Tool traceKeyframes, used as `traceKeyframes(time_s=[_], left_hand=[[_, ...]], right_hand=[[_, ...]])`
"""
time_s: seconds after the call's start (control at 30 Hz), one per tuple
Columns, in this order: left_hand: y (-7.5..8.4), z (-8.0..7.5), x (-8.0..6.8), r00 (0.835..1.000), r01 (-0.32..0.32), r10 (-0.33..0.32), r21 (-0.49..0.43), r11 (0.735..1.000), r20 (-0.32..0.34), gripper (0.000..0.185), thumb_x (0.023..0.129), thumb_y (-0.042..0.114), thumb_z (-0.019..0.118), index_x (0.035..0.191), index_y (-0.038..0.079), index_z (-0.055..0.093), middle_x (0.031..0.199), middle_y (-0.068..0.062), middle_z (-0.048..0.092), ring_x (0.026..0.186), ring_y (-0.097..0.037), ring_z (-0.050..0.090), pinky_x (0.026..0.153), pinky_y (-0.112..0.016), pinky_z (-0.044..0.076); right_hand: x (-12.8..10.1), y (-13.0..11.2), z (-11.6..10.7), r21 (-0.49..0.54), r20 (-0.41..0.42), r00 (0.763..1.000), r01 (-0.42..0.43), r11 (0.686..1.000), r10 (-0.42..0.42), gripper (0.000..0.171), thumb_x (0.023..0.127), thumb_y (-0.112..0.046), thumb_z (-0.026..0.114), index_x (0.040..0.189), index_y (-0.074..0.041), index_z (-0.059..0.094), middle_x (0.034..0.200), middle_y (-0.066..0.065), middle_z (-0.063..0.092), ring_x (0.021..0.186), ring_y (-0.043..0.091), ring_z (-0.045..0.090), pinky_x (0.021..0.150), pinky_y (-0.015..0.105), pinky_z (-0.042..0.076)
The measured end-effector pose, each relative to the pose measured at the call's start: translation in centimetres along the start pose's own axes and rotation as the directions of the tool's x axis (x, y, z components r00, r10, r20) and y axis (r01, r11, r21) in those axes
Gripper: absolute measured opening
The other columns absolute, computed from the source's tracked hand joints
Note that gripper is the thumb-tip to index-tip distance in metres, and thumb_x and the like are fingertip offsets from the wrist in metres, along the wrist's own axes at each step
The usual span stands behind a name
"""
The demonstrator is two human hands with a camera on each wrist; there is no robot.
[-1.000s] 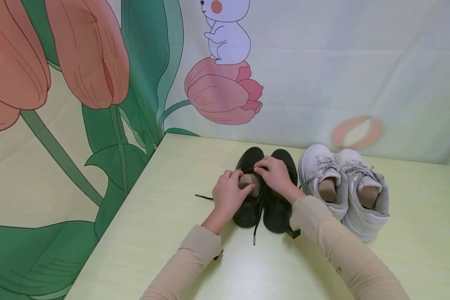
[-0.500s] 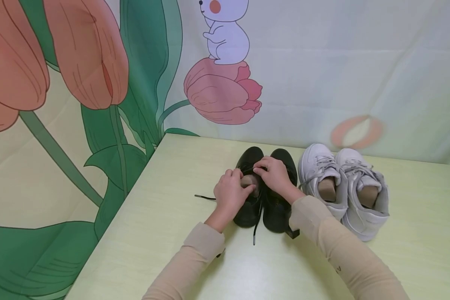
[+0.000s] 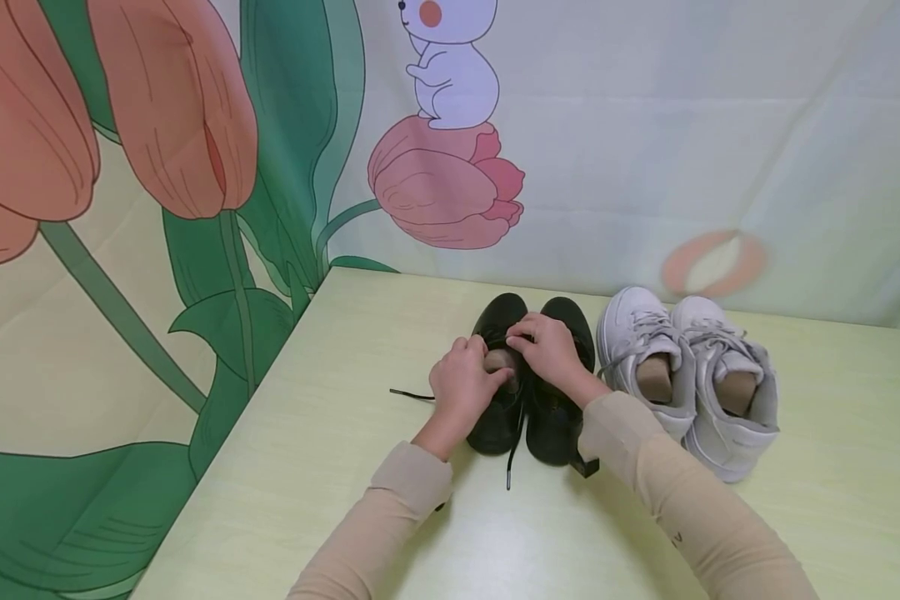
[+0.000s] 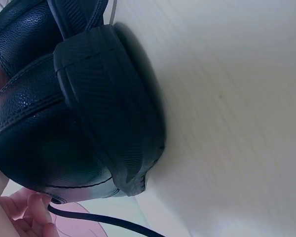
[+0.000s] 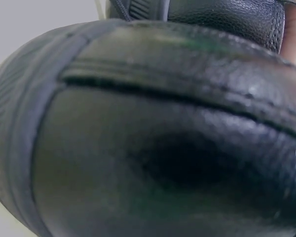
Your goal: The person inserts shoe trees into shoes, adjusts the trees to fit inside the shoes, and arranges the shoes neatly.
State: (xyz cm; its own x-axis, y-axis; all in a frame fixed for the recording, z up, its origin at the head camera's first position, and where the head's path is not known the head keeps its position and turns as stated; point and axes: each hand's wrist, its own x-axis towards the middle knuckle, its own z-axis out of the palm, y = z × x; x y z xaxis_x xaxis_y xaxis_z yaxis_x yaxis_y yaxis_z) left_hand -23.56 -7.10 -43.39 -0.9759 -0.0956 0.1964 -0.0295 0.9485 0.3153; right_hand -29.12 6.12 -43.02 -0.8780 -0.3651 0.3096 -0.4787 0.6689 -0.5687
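Observation:
A pair of black leather shoes stands mid-table, toes away from me: the left shoe [image 3: 495, 421] and the right shoe [image 3: 558, 429]. My left hand [image 3: 474, 375] curls over the left shoe's opening and holds its black shoelace [image 3: 412, 394], whose loose end trails left. My right hand [image 3: 528, 342] reaches across from the right shoe and pinches the lace over the left shoe's tongue. In the left wrist view the shoe's heel [image 4: 89, 123] fills the left side, with the lace [image 4: 103, 223] running past my fingers [image 4: 27, 219]. Black leather of the right shoe [image 5: 163, 148] fills the right wrist view.
Two white sneakers [image 3: 648, 358] [image 3: 731, 400] stand right of the black pair, almost touching it. A second lace end [image 3: 510, 467] hangs between the black shoes. The pale green table [image 3: 330, 467] ends at the left against a tulip-printed cloth backdrop [image 3: 195, 167].
My left hand has crept slightly right and forward over the left shoe's opening, closer to my right hand. The shoes and right hand stay in place.

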Motion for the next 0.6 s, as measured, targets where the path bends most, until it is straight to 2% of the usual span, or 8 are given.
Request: traceKeyframes(time_s=[0.1, 0.23, 0.33, 0.4, 0.47, 0.6], left_hand=[[-0.1, 0.1, -0.1, 0.999, -0.034, 0.035, 0.020, 0.999, -0.018, 0.041, 0.070, 0.052, 0.065, 0.084, 0.015, 0.052, 0.076, 0.000, 0.049, 0.062, -0.017, 0.053, 0.047, -0.026, 0.036], [-0.5, 0.1, -0.2, 0.989, -0.111, 0.118, 0.079, 0.991, -0.090, 0.040, 0.072, 0.053, 0.063, 0.082, 0.015, 0.054, 0.080, 0.000, 0.050, 0.069, -0.017, 0.051, 0.055, -0.028, 0.041], [-0.8, 0.2, 0.0, 0.970, -0.152, 0.167, 0.092, 0.984, -0.178, 0.042, 0.069, 0.053, 0.066, 0.087, 0.016, 0.055, 0.092, -0.001, 0.053, 0.083, -0.018, 0.050, 0.066, -0.030, 0.043], [-1.0, 0.3, 0.2, 0.962, -0.161, 0.174, 0.079, 0.984, -0.210, 0.048, 0.067, 0.052, 0.068, 0.096, 0.016, 0.055, 0.105, -0.003, 0.051, 0.095, -0.020, 0.048, 0.075, -0.033, 0.043], [-1.0, 0.3, 0.5, 0.961, -0.163, 0.172, 0.061, 0.985, -0.218, 0.058, 0.065, 0.051, 0.070, 0.108, 0.017, 0.053, 0.117, -0.005, 0.048, 0.106, -0.022, 0.045, 0.082, -0.036, 0.041], [-0.9, -0.1, 0.8, 0.974, -0.152, 0.157, 0.041, 0.988, -0.162, 0.066, 0.066, 0.051, 0.069, 0.120, 0.019, 0.049, 0.129, -0.007, 0.043, 0.117, -0.024, 0.039, 0.090, -0.040, 0.036]], right_hand=[[0.0, 0.1, 0.0, -0.002, 0.000, 1.000, 0.012, 1.000, -0.012, 0.012, 0.082, -0.015, 0.062, 0.085, -0.007, 0.070, 0.082, 0.004, 0.061, 0.075, 0.019, 0.057, 0.067, 0.033, 0.046], [0.0, 0.3, 0.0, -0.011, -0.001, 1.000, 0.030, 0.999, -0.030, 0.011, 0.081, -0.014, 0.062, 0.085, -0.008, 0.070, 0.082, 0.004, 0.061, 0.075, 0.019, 0.057, 0.067, 0.033, 0.046], [0.1, 0.4, -0.1, -0.017, -0.003, 0.999, 0.047, 0.999, -0.047, 0.010, 0.081, -0.014, 0.063, 0.084, -0.007, 0.070, 0.082, 0.004, 0.061, 0.075, 0.020, 0.057, 0.069, 0.034, 0.046], [0.1, 0.4, 0.0, -0.020, -0.001, 0.998, 0.059, 0.998, -0.059, 0.010, 0.081, -0.013, 0.063, 0.083, -0.007, 0.070, 0.083, 0.004, 0.060, 0.076, 0.020, 0.057, 0.070, 0.034, 0.046], [0.0, 0.4, 0.0, -0.022, -0.004, 0.997, 0.075, 0.997, -0.075, 0.009, 0.080, -0.012, 0.063, 0.082, -0.007, 0.070, 0.083, 0.004, 0.060, 0.077, 0.020, 0.057, 0.071, 0.035, 0.046], [-0.1, 0.6, 0.1, -0.030, -0.004, 0.995, 0.100, 0.995, -0.100, 0.008, 0.080, -0.011, 0.063, 0.081, -0.007, 0.070, 0.086, 0.005, 0.060, 0.079, 0.021, 0.057, 0.074, 0.035, 0.047]])
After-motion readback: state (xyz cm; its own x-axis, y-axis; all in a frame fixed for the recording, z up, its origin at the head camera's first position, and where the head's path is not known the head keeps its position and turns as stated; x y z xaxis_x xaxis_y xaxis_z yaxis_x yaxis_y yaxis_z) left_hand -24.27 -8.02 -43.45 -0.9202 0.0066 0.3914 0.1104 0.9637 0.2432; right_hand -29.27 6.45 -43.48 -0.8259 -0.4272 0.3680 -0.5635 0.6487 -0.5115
